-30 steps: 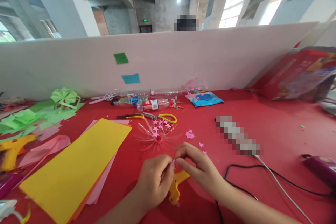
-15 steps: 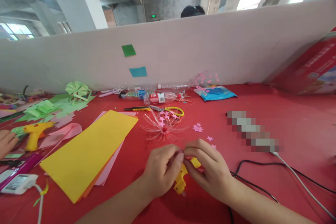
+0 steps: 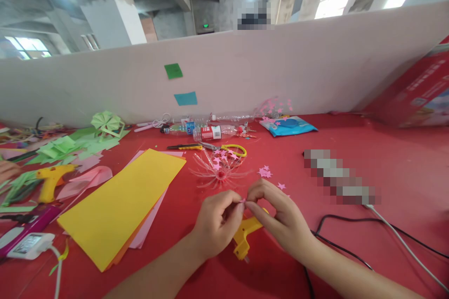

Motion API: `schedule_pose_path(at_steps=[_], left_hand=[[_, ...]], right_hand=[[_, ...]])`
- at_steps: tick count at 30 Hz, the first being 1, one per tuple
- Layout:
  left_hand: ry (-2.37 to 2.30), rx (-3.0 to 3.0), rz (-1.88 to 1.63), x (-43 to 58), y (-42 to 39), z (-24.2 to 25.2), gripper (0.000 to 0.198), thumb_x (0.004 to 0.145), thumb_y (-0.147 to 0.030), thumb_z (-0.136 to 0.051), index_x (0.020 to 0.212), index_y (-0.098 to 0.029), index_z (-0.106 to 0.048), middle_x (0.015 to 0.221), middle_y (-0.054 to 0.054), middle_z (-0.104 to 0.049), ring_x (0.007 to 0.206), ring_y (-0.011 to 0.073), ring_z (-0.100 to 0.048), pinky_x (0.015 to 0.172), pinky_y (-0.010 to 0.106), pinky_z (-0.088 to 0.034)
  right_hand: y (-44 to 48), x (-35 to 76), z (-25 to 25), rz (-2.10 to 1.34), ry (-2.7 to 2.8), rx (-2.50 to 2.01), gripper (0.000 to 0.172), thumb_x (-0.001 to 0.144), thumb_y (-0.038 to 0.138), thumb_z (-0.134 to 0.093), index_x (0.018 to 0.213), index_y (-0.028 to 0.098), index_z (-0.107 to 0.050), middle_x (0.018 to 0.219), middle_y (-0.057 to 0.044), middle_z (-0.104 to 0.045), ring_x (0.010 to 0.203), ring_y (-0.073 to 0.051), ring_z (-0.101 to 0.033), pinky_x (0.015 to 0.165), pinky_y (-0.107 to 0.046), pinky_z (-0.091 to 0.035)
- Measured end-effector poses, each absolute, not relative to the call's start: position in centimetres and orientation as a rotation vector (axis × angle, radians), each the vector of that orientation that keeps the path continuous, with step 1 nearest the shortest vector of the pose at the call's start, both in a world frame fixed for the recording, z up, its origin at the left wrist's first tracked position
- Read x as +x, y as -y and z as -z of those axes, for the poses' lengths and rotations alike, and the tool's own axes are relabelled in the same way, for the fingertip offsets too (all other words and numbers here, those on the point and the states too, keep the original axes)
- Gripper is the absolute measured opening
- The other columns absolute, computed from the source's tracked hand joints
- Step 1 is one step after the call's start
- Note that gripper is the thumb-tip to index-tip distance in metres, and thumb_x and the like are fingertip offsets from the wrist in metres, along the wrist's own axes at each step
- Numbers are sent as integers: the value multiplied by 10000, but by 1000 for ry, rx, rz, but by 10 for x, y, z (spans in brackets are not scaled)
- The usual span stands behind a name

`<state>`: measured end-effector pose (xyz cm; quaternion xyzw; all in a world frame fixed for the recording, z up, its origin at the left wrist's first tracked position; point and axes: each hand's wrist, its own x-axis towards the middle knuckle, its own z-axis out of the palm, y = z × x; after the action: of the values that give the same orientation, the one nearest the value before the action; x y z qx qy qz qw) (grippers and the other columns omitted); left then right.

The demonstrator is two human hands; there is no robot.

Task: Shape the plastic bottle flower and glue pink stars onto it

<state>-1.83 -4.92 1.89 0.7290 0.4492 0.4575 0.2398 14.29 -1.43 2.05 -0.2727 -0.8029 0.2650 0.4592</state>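
Note:
Between the fingertips of both hands is a tiny pink paper star (image 3: 243,201), mostly hidden by the fingers. My left hand (image 3: 216,224) pinches it from the left, while my right hand (image 3: 280,212) closes on its other side with thumb and forefinger. Below them a yellow glue gun (image 3: 242,240) lies on the red table (image 3: 196,271), partly covered by my right hand. Just beyond the hands stands a clear plastic bottle piece (image 3: 220,175) cut into splayed strips, with pink stars on some strips. Loose pink stars (image 3: 265,173) lie to its right.
Yellow paper sheets (image 3: 122,205) lie at left, near a second yellow glue gun (image 3: 51,180) and another person's hand (image 3: 7,170). Behind are scissors (image 3: 234,150), a utility knife (image 3: 185,147), plastic bottles (image 3: 210,132) and a blue packet (image 3: 289,126). A black cable (image 3: 351,217) runs at right.
My right hand's fingers have shifted slightly, uncovering more of the glue gun below. Both hands stay together at the star. At far left, the other person's hand has moved up and back.

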Motion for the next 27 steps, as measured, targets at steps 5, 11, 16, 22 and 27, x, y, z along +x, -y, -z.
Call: schedule_pose_path(at_steps=[5, 11, 16, 22, 27], left_hand=[[-1197, 2079, -1429, -30, 48, -25, 182, 895, -186, -409, 726, -193, -476, 623, -25, -464, 551, 93, -429, 540, 217, -361], [-1361, 2020, -1572, -50, 36, -28, 205, 910, -237, -406, 715, -199, -455, 609, -34, -451, 516, 91, -422, 520, 219, -355], [-1465, 1907, -1597, -63, 25, -38, 212, 908, -289, -421, 723, -199, -474, 605, -38, -479, 502, 90, -437, 515, 217, -368], [-1483, 1870, -1542, -69, 25, -46, 231, 900, -309, -436, 707, -193, -486, 615, -34, -506, 502, 83, -452, 520, 211, -382], [-1551, 1578, -1706, -90, 22, -32, 185, 877, -298, -464, 731, -192, -504, 594, -41, -508, 450, 70, -433, 454, 193, -355]], right_hand=[[13, 150, -27, -482, 2463, -700, 275, 724, 94, -511, 973, 192, -571, 948, -76, -612, 867, -216, -548, 779, -346, -430], [17, 147, -17, -361, 2840, -856, 349, 656, 130, -520, 993, 182, -595, 981, -86, -609, 897, -244, -528, 818, -381, -375], [17, 142, -8, -330, 2869, -825, 380, 654, 101, -469, 1009, 189, -573, 998, -69, -591, 911, -237, -520, 805, -363, -371], [14, 143, -13, -331, 2847, -744, 331, 588, 100, -477, 903, 168, -553, 946, -74, -583, 796, -212, -523, 732, -330, -378], [9, 147, -15, -191, 2675, -599, 202, 657, 101, -501, 843, 177, -526, 837, -67, -583, 666, -187, -504, 609, -306, -377]])
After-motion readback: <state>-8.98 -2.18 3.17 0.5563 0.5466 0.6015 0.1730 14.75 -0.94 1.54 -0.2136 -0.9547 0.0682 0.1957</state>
